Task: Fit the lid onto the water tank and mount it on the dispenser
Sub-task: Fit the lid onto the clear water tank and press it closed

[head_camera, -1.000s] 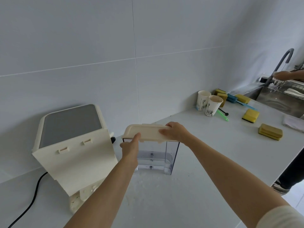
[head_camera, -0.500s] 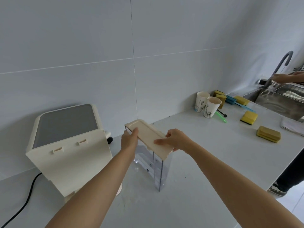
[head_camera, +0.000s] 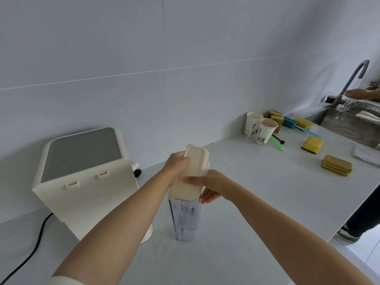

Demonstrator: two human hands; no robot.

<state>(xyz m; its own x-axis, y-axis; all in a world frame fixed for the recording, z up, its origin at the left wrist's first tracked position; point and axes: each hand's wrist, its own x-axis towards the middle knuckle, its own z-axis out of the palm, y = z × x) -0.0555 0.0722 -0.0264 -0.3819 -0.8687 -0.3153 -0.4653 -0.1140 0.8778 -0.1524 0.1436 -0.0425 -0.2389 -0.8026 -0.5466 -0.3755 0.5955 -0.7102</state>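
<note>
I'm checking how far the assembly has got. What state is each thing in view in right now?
lid: on top of the tank, held by both hands
water tank: upright on the counter, not mounted
dispenser: no tank attached, cord connected
left hand: gripping the lid's far end
right hand: fingers pressing on the lid's near part
paper cups: upright
tap: running
</note>
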